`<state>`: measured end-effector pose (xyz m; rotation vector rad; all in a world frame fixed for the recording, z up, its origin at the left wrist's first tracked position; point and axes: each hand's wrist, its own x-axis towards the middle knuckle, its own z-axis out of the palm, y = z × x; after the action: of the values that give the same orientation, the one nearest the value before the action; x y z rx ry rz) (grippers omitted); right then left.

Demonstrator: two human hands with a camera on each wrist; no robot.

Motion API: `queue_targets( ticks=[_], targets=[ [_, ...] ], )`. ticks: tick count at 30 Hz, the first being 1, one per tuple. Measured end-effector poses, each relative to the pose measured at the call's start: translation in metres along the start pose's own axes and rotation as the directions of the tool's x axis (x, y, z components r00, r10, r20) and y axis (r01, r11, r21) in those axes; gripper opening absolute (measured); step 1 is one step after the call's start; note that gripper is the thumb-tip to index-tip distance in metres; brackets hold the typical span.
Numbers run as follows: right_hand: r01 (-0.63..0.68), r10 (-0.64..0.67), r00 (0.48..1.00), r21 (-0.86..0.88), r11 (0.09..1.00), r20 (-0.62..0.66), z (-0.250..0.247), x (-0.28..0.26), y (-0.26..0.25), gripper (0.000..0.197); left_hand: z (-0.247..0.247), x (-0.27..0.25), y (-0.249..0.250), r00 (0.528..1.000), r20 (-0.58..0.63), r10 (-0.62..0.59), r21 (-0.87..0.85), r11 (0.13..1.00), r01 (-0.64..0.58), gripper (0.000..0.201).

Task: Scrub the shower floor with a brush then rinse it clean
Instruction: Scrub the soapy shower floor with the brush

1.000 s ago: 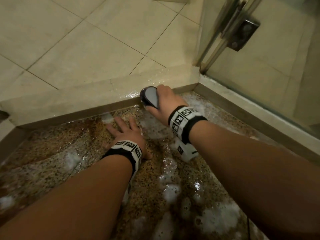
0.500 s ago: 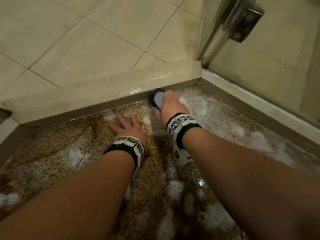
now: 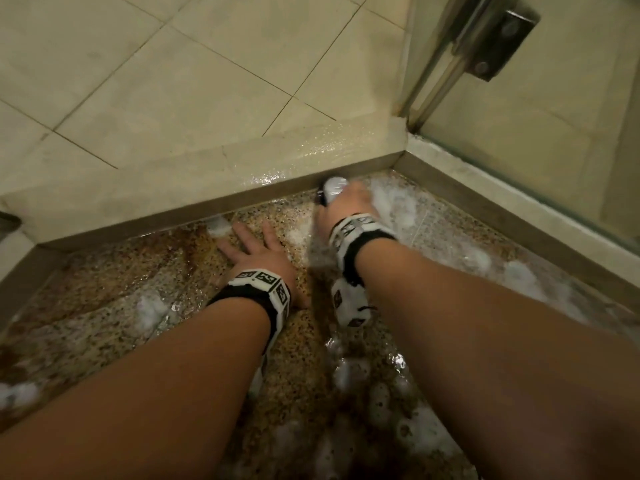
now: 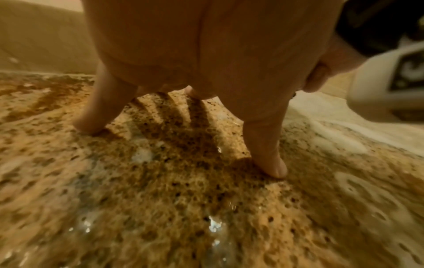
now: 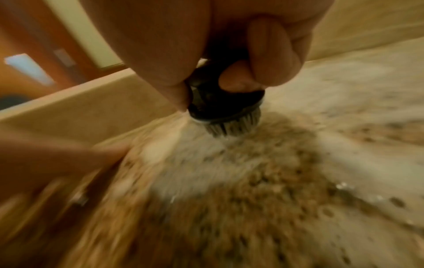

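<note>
Down on the wet speckled shower floor (image 3: 104, 289), the person's right hand (image 3: 348, 206) has carried the brush (image 3: 333, 188) further toward the far right corner than it was a second ago, when it worked nearer the middle of the raised curb (image 3: 194, 181). The brush now sits right against the metal strip at the foot of that curb, close to where it meets the glass door (image 3: 540, 109). From the right wrist view, the fingers (image 5: 273, 54) and thumb curl tightly round the dark round head of the brush (image 5: 220, 101), and its pale bristles press down into white foam (image 5: 183, 145) on the stone. Suds have spread along the right edge of the floor (image 3: 391, 202), more than showed there before.

The left hand (image 3: 256, 251) has hardly moved: it lies flat, fingers spread and straight, holding nothing, just left of the right wrist. From its own wrist view the fingertips (image 4: 273, 168) bear on the wet floor (image 4: 160, 199), with the palm lifted off it.

Both wrists wear bands, the left wristband (image 3: 259, 282) and right wristband (image 3: 356, 230), white and black, printed with square black-and-white marker patterns. I can make out no letters or brand on them, nor on the brush. The metal hinge (image 3: 502, 43) on the glass door carries no writing that I can read.
</note>
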<state>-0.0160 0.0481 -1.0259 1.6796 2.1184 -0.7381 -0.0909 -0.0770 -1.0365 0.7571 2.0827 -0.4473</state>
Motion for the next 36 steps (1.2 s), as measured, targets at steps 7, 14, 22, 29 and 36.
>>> queue_targets(
  ticks=[7, 14, 22, 29, 36],
  targets=[
    [0.158, -0.157, 0.987, -0.099, 0.982, 0.017, -0.004, 0.002, 0.024, 0.068, 0.002, -0.001, -0.004, 1.0, 0.013, 0.014, 0.001, 1.0, -0.014, 0.165],
    [-0.196, 0.191, 0.961, -0.004, 0.981, -0.199, -0.046, 0.026, 0.081, 0.075, 0.001, -0.002, -0.004, 1.0, 0.012, 0.021, -0.007, 1.0, -0.021, 0.167],
    [0.295, -0.289, 0.954, -0.097, 0.95, 0.074, 0.034, -0.05, -0.006, 0.089, -0.004, -0.006, 0.001, 1.0, 0.009, -0.004, -0.011, 1.0, 0.004, 0.16],
    [-0.072, 0.073, 0.99, 0.01, 0.997, -0.119, -0.033, -0.005, 0.098, 0.088, 0.001, -0.006, -0.007, 0.999, -0.009, 0.031, 0.047, 0.998, -0.031, 0.161],
    [-0.149, 0.164, 0.977, 0.113, 0.982, -0.135, -0.026, -0.011, 0.066, 0.07, -0.005, -0.016, -0.016, 0.998, -0.011, 0.065, 0.061, 0.996, -0.064, 0.157]
  ],
)
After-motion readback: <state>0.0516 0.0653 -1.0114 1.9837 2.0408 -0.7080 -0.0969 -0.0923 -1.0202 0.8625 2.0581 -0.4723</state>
